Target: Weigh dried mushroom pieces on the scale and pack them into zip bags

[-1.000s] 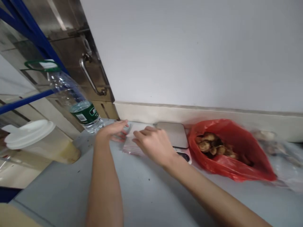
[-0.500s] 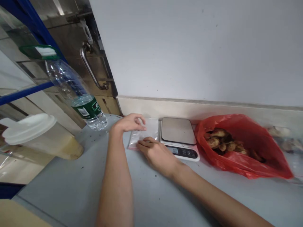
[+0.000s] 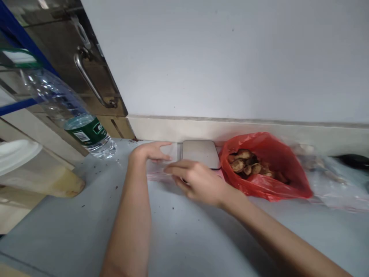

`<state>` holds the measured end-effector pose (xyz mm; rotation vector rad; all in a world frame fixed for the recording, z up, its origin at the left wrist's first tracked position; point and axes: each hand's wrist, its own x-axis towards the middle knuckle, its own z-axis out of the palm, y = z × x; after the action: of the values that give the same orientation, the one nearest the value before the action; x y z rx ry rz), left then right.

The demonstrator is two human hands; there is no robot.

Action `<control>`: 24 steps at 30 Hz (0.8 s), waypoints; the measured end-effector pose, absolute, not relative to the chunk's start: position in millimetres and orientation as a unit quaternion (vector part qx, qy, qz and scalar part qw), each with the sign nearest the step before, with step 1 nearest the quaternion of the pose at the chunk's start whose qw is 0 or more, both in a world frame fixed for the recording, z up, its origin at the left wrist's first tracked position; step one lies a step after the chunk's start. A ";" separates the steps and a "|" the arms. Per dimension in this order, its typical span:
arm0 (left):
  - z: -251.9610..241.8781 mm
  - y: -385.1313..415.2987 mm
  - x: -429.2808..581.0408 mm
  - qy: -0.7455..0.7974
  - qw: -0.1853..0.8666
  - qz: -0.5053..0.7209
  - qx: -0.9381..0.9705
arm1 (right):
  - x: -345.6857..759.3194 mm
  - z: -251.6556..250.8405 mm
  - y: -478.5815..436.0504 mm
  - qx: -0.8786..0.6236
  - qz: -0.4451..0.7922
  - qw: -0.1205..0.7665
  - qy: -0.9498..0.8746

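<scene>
Clear zip bags (image 3: 157, 176) with a pinkish edge lie flat in a small stack on the grey table, left of a kitchen scale (image 3: 200, 154). My left hand (image 3: 154, 151) rests over the far part of the bags, its fingers apart. At the near right edge of the bags, the fingers of my right hand (image 3: 198, 181) close on a zip bag; motion blurs them and the film between them is hard to make out. My right hand covers most of the scale's front panel. Right of the scale, a red plastic bag (image 3: 266, 188) gapes, holding dried mushrooms (image 3: 245, 163).
On the left stand a water bottle (image 3: 86, 130) with a green label and a lidded plastic jug (image 3: 54, 173) holding yellowish liquid. More clear bags (image 3: 337, 188) lie right of the red bag, near a black object (image 3: 353, 161). A white wall (image 3: 230, 69) rises behind.
The view has shifted right, so things sit further left. My right hand has lifted a little and now hides the scale's display. My left hand stays on the bags with its fingers stretched more.
</scene>
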<state>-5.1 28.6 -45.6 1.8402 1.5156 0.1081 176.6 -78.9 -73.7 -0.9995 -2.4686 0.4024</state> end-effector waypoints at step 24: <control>-41.8 -30.4 168.9 0.397 0.177 0.194 0.879 | 364.3 -23.0 -93.0 -0.653 0.103 0.241 -0.711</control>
<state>168.9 -30.4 -41.8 2.4882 1.1247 0.5504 364.3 -93.0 -23.0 -1.7858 -1.9451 0.2826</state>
